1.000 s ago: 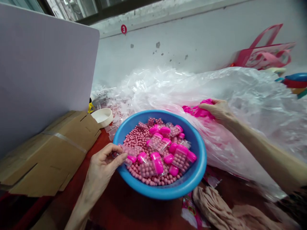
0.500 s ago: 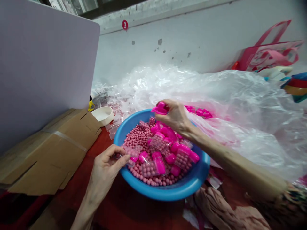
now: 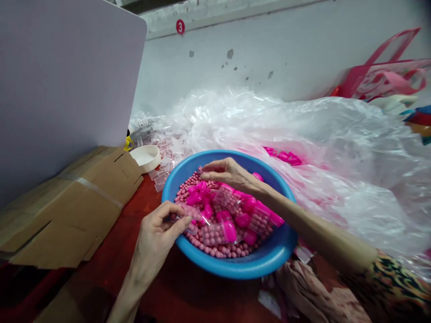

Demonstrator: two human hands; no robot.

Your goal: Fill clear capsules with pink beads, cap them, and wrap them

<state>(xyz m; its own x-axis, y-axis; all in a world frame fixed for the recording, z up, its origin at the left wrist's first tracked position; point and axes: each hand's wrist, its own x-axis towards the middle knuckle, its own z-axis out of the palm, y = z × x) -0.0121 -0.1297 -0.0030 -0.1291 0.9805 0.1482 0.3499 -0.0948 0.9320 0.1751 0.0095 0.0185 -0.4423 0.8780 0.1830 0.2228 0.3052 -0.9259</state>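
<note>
A blue plastic basin (image 3: 235,268) stands on the red table top, filled with small pink beads (image 3: 193,183). Clear packets of beads with bright pink caps (image 3: 225,233) lie on them, among loose pink caps. My left hand (image 3: 155,237) sits at the near rim, pinching a small clear plastic packet (image 3: 188,214) between thumb and fingers. My right hand (image 3: 232,172) reaches over the basin, its fingertips close together just above the beads. Nothing shows between those fingers, though they hide whatever small thing they might hold.
Crumpled clear plastic sheeting (image 3: 319,148) with a heap of small clear packets fills the back, with pink caps (image 3: 283,156) on it. Flattened cardboard (image 3: 70,211) and a white round tub (image 3: 146,158) are left; a lilac board (image 3: 60,76) rises behind them. A pink tote bag (image 3: 387,78) is far right.
My right hand has come from the pink caps on the plastic to over the basin, and the cap it held earlier no longer shows in it. My left hand has barely moved.
</note>
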